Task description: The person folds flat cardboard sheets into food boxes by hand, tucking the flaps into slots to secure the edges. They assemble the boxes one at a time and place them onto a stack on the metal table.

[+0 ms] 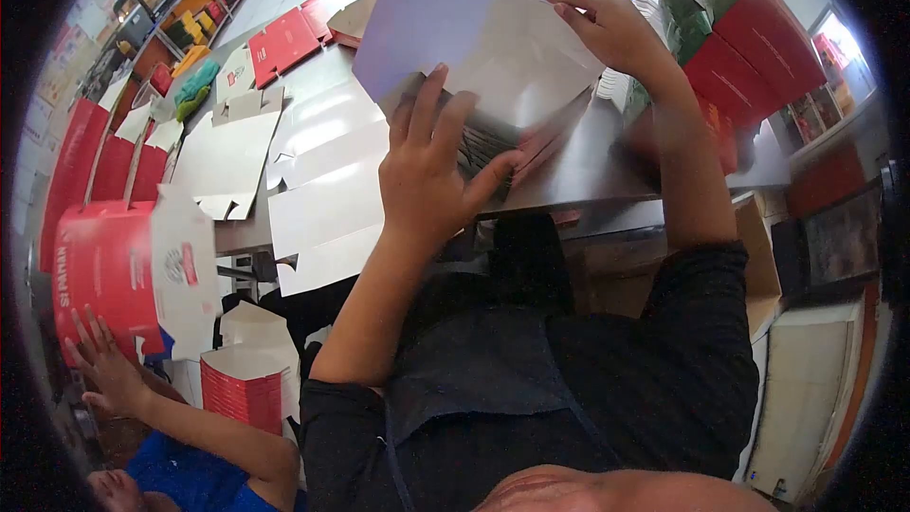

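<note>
My right hand (616, 36) pinches the edge of a pale cardboard box sheet (464, 24), which stands raised above the metal table. Under it is a stack of cut box sheets (488, 137) with dark, layered edges, partly blurred. My left hand (422, 175) rests against the near left side of that stack, fingers spread and thumb stretched along its front. Left of it lie flat white box sheets (327, 190) with notched edges.
Red folded boxes (754, 52) stand piled at the right. At the lower left, another person's hand (104, 370) touches a red printed box (114, 270). A nested stack of red boxes (242, 389) is beside that person. Red sheets (284, 41) lie farther back.
</note>
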